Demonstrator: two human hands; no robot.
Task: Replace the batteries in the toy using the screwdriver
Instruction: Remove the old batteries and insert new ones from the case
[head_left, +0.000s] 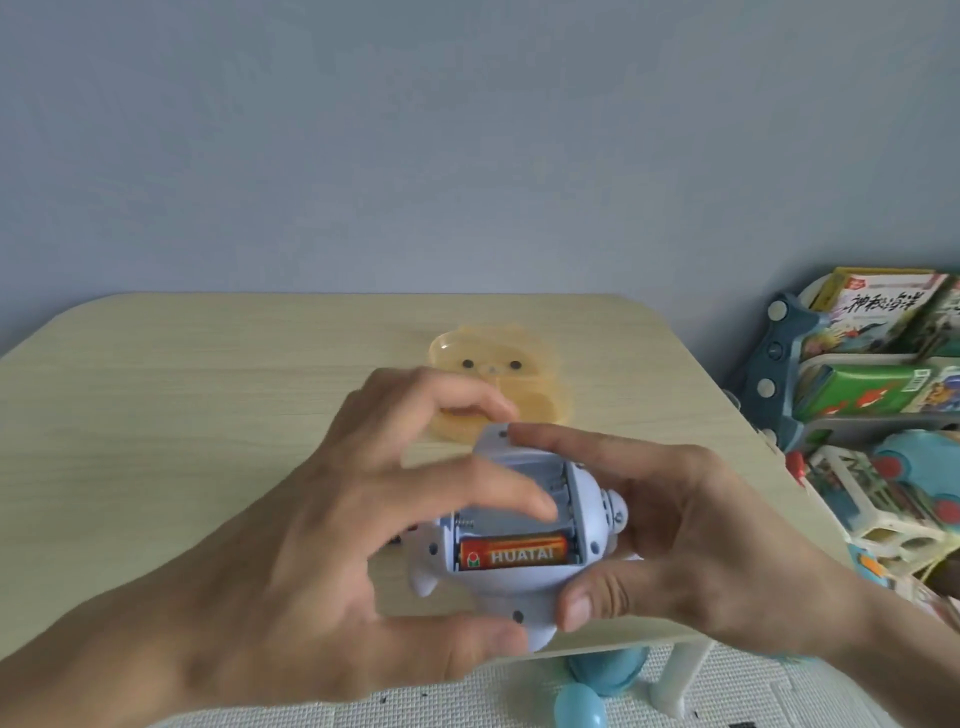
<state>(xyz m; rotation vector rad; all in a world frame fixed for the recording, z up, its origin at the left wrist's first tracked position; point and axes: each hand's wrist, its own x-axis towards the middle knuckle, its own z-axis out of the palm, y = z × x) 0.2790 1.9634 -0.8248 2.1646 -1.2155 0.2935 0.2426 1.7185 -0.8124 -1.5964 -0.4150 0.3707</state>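
Both hands (322, 525) on toy (524, 587), batt (511, 555) inside

left hand (291, 540): bare, no rings or watch | right hand (691, 540): bare too, short trimmed nails | no sleeves showing

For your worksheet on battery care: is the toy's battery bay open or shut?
Open: the toy has no cover, showing one battery in the nearest slot and bare slots behind.

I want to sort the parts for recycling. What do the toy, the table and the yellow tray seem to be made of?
Toy: seems moulded plastic, pale blue and smooth, with a soft sheen and rounded edges.
Table: light wood look, matt, with fine grain lines; probably laminate, but it could be real wood.
Yellow tray: seems thin, half-clear plastic; the tabletop tone shows through it.
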